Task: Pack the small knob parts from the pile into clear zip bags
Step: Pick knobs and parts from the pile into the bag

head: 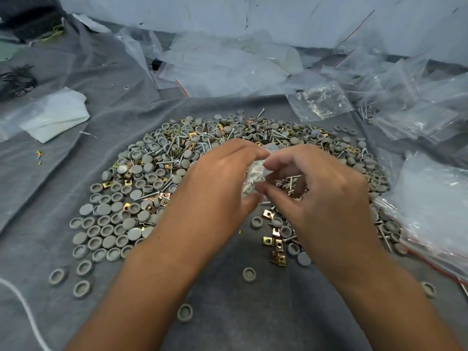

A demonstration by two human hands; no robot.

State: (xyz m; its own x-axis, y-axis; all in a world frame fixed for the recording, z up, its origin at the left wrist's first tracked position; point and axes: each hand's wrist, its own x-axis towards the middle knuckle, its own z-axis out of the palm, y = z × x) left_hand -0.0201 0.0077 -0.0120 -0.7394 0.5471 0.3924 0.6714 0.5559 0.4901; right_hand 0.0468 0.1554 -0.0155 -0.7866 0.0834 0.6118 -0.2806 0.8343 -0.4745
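1. A few grey caps (249, 274) lie alone on the grey cloth (228, 320), closest to the person. They look like strays that rolled off the pile.

2. Both hands meet just above the pile. The left hand (215, 183) and the right hand (326, 196) pinch one small clear bag (254, 173) between them. The fingers of both hands are curled around it, so neither hand is free. Screws can be seen through the bag. The hands likely hold it low over the pile so that anything dropped falls back in.

3. It is hard to tell if the bag's top is open or zipped. The person may be pressing it closed, but that is a guess.

4. The pile (157, 173) spreads under and around the hands. It has grey round caps, silver screws (149, 196) and gold clips (276, 245) all mixed. It lies right in front, so parts are easy to reach.

5. On the right, just beside the pile, lies a heap of bags (430, 198).

6. Farther back, more clear bags (228, 62) are spread out. One bag (320, 100) there has small metal bits in it.
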